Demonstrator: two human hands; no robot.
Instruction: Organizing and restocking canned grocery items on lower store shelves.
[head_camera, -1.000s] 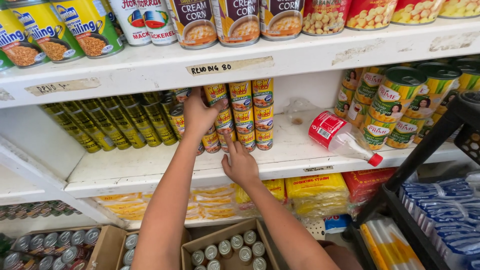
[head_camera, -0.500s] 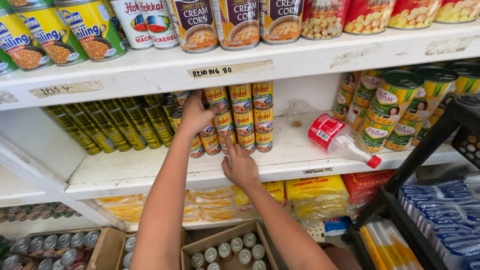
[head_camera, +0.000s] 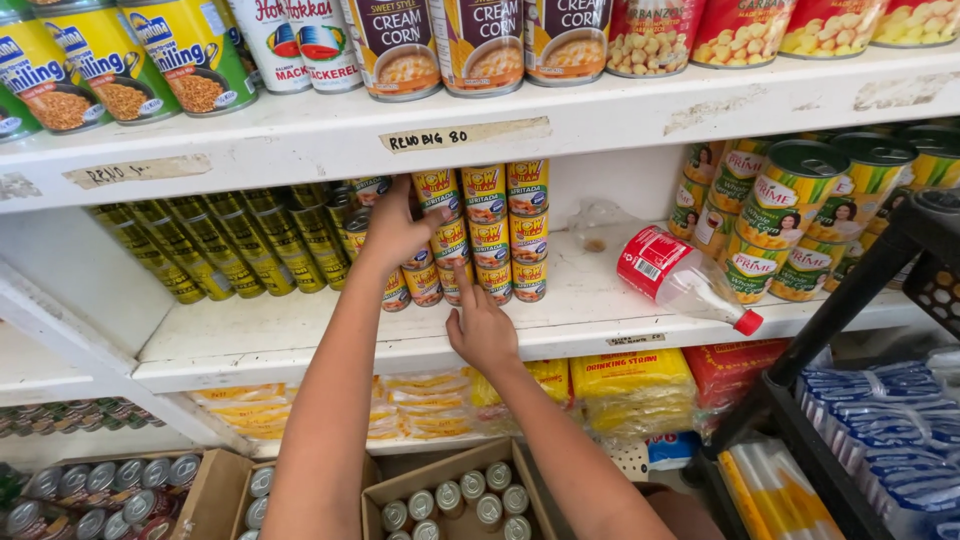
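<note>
Small yellow and red cans (head_camera: 505, 235) stand stacked in columns on the middle white shelf (head_camera: 300, 345). My left hand (head_camera: 392, 232) reaches up to the left side of the stack, fingers curled around a small can there. My right hand (head_camera: 480, 325) is lower, with its fingertips touching the bottom cans of the stack; nothing is held in it. An open cardboard box (head_camera: 455, 500) of similar small cans, seen from the top, sits below between my arms.
Flat dark green tins (head_camera: 215, 250) lean in rows at the left. A plastic bottle with a red label (head_camera: 685, 280) lies on its side at the right, beside tall green and yellow cans (head_camera: 790, 215). Large cans fill the top shelf. A black rack (head_camera: 850, 300) stands at the right.
My left hand has stayed on the can at the stack's upper left. My right hand stays at the bottom cans, barely moved.
</note>
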